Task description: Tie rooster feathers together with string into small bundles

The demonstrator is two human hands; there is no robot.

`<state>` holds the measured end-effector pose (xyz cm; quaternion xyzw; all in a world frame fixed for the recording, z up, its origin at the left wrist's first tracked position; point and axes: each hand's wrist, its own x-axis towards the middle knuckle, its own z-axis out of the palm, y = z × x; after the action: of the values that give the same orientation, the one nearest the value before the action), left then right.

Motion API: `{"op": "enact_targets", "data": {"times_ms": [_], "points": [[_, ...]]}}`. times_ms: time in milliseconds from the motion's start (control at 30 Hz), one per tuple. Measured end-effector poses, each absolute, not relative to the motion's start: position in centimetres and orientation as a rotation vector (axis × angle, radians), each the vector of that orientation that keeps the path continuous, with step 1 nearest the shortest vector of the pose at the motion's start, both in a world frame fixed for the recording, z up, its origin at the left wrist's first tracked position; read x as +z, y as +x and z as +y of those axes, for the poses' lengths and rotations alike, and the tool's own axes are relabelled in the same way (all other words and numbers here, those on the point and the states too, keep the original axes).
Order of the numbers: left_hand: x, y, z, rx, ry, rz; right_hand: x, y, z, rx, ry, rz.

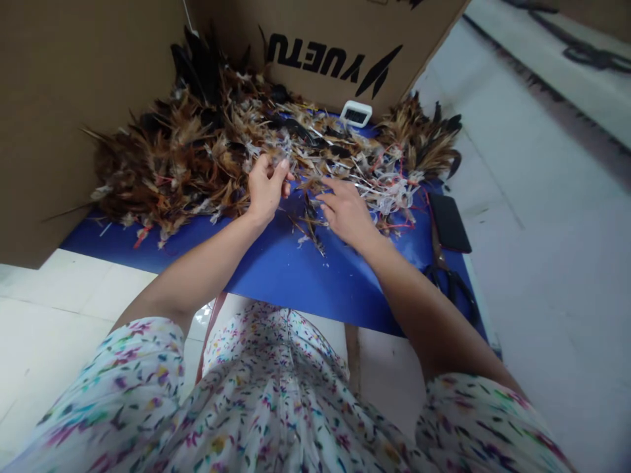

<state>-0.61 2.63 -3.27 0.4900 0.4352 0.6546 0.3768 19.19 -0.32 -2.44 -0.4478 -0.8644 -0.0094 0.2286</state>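
Observation:
My left hand [265, 189] is closed in a pinch at the front of a large heap of brown feathers [197, 148]. Pale fluff shows just beyond its fingertips, but what lies between them I cannot make out. To its right, my right hand [348, 213] reaches over the loose feathers with its fingers stretched out and slightly apart. A few dark, thin feathers [310, 220] lie on the blue tabletop [276, 263] between the two hands. Feathers with white quills and red ties [394, 190] lie beyond my right hand.
Tall cardboard [325, 26] stands behind the heap, with another panel [83, 98] at left. A small white digital device [355, 114] sits at the back. On the right are a feather bundle [419, 138], a black phone [448, 222] and black-handled scissors [451, 282].

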Motion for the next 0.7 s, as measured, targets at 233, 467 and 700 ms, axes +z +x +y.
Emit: {"op": "enact_targets", "data": {"times_ms": [233, 467, 700], "points": [[-2.8, -0.5, 2.4, 1.658, 1.178, 1.120, -0.5, 17.4, 2.9, -0.252, -1.362, -2.682], [-2.7, -0.2, 2.3, 1.638, 1.176, 1.096, -0.9, 17.1, 3.6, -0.117, -1.360, -2.721], [-3.1, -0.1, 2.3, 1.606, 1.189, 1.082, -0.2, 19.7, 3.1, 0.463, -1.107, -1.980]]}}
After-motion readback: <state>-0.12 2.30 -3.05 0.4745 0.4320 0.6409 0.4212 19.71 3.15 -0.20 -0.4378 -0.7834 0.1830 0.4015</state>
